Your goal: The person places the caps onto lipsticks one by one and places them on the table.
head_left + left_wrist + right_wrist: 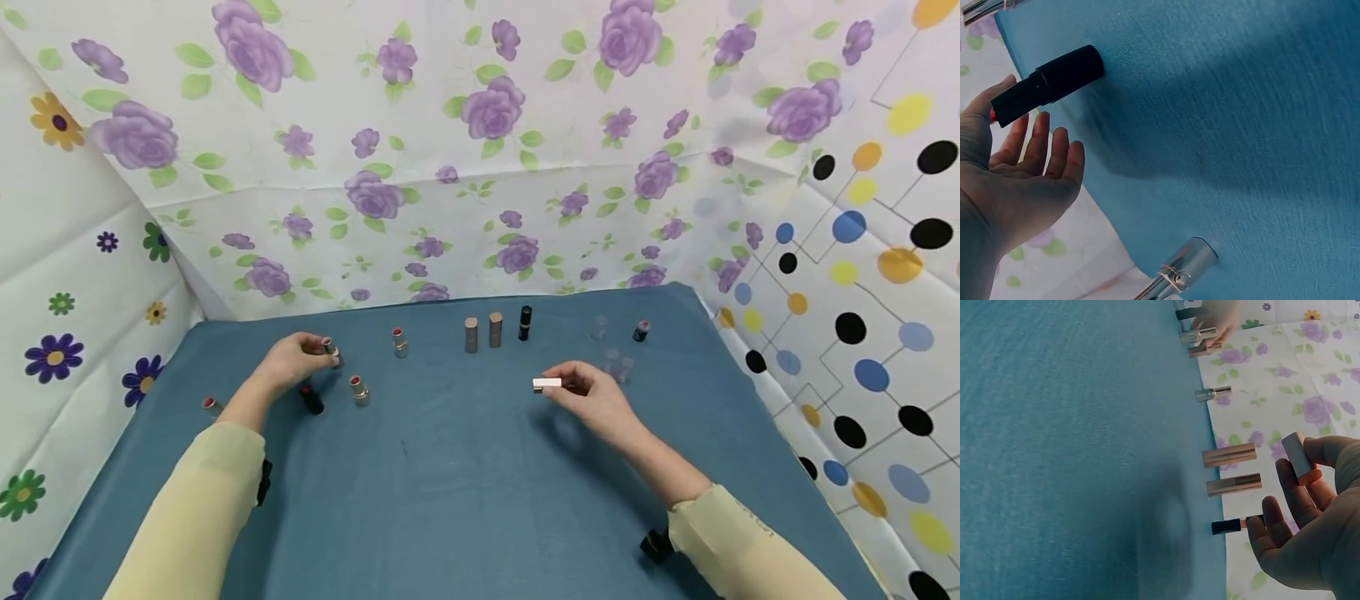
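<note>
Blue cloth covers the table (450, 500); its widest span for moving lies between the two forearms. I note the far edge against a flowered sheet (491, 108). Near that edge, at left, the left grip (291, 364) has thumb and fingers around a small brown lipstick (328, 347). At right, the right grip (596, 398) pinches a white tube (547, 382) above the cloth.

Obstructions: a black lipstick (311, 400) stands just beside the left grip, on its near side. One silver lipstick (213, 407) stands left of that forearm; two more stand to its right. Two brown tubes (471, 336) and a black tube (524, 323) form a row between the grips, farther back. I log clear holders (618, 367) just behind the right grip.

Surface: faint wrinkles cross the cloth. Patterned sheets also enclose both sides, daisies at left, coloured dots at right.
</note>
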`<state>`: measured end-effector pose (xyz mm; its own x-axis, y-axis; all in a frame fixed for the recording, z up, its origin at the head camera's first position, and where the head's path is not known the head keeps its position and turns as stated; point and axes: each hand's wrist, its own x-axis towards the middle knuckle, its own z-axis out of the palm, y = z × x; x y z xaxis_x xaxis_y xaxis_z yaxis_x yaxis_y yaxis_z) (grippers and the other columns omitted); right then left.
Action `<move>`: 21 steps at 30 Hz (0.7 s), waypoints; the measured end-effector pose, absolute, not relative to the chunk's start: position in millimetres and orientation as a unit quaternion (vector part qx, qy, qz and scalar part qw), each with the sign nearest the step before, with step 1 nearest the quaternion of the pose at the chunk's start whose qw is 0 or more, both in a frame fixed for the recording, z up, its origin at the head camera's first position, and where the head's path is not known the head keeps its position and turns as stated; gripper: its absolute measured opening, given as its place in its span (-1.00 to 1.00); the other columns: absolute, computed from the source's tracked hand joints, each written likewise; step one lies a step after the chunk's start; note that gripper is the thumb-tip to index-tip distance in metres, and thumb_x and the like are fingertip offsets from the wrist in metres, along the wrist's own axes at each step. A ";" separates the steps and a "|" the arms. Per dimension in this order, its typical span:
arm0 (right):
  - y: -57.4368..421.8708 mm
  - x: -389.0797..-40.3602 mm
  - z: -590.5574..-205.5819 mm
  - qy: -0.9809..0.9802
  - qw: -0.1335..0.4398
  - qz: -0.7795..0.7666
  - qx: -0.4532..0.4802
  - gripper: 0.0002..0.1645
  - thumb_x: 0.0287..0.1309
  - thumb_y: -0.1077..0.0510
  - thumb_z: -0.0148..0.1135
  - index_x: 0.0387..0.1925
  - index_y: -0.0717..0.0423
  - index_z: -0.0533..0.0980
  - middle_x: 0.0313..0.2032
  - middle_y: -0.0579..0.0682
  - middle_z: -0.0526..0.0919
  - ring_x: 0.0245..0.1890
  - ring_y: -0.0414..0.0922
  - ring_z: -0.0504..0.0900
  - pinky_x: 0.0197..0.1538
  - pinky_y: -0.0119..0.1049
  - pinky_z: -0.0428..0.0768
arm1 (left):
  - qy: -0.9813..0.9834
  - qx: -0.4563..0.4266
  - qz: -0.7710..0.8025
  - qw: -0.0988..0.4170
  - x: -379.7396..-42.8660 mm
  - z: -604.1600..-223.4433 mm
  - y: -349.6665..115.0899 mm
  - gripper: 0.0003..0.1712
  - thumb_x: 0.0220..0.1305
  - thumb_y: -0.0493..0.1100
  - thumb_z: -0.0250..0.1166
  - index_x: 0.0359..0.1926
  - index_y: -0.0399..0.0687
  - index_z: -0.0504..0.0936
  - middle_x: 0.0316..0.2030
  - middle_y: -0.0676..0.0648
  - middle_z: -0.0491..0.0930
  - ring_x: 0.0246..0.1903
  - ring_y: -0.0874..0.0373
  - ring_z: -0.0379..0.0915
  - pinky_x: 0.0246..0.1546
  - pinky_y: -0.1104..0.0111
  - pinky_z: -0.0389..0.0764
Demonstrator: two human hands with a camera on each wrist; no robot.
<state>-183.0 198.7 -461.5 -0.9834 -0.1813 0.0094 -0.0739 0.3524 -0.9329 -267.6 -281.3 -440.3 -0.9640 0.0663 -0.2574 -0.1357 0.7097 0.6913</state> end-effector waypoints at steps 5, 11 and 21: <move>199.9 -179.2 -463.0 0.820 0.053 -0.565 -0.076 -0.65 0.35 -0.07 0.37 0.07 -0.05 0.63 -0.04 -0.03 0.69 -0.06 -0.03 0.65 0.01 0.05 0.61 | 0.921 -0.012 0.368 0.130 -274.6 -448.1 -280.7 -0.47 0.46 -0.10 0.29 0.23 -0.42 0.43 0.13 -0.41 0.44 0.08 -0.26 0.40 0.08 -0.10 0.46; 201.5 -177.8 -466.1 0.819 0.050 -0.565 -0.080 -0.65 0.35 -0.07 0.37 0.07 -0.06 0.63 -0.05 -0.04 0.69 -0.06 -0.04 0.65 0.00 0.06 0.61 | 0.929 -0.007 0.348 0.125 -280.7 -454.5 -280.2 -0.60 0.44 -0.12 0.32 0.07 -0.36 0.50 0.02 -0.35 0.50 -0.10 -0.16 0.42 -0.08 0.01 0.48; 204.1 -177.4 -469.7 0.816 0.054 -0.568 -0.093 -0.65 0.37 -0.08 0.35 0.09 -0.06 0.62 -0.04 -0.04 0.68 -0.05 -0.05 0.65 0.02 -0.02 0.60 | 0.940 0.000 0.320 0.121 -278.9 -449.8 -278.1 -0.64 0.45 -0.07 0.30 0.00 -0.31 0.53 -0.04 -0.34 0.52 -0.19 -0.12 0.44 -0.20 0.08 0.48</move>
<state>-177.4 204.1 -469.7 -0.9769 -0.2129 0.0174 -0.0902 0.3371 -0.9371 -278.9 -278.1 -449.8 -0.9705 0.0771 -0.2284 -0.0781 0.7957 0.6007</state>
